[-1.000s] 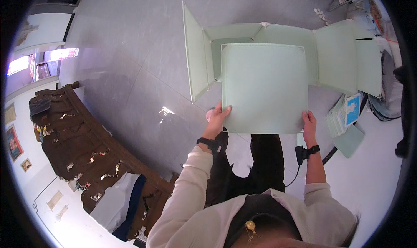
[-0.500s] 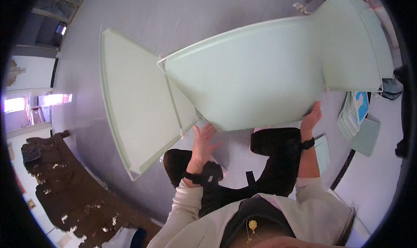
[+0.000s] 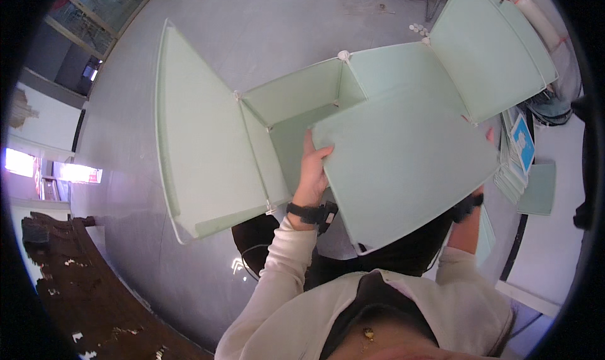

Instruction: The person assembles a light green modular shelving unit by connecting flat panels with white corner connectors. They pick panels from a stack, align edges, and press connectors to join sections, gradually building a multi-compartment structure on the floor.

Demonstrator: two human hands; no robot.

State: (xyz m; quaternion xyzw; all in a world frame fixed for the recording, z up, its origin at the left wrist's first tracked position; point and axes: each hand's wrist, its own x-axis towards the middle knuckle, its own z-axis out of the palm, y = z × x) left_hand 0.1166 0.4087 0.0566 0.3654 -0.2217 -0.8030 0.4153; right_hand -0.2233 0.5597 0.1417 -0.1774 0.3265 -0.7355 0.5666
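Note:
Both my hands hold a loose pale green square panel (image 3: 409, 164) tilted above my lap. My left hand (image 3: 313, 169) pinches its left edge, the thumb lying over the top face. At the panel's right edge, only fingertips of my right hand (image 3: 489, 133) show; the rest of that hand is behind the panel. Beyond it stands an assembly of matching panels with an open-topped box section (image 3: 302, 101), joined at the corners by white connectors (image 3: 343, 56). One panel (image 3: 201, 139) of the assembly spreads out at the left, and another (image 3: 485, 51) at the right.
A stack of thin green panels (image 3: 509, 164) leans at the right, with a blue picture sheet (image 3: 522, 142) on it. Another panel (image 3: 537, 186) lies beside that. Small white connectors (image 3: 418, 29) rest on the floor. A worn dark brown piece of furniture (image 3: 94, 278) stands lower left.
The broad panel has come toward me and tilted, uncovering the box section behind it. My left hand went from spread fingers below its edge to gripping it; my right hand moved behind the panel.

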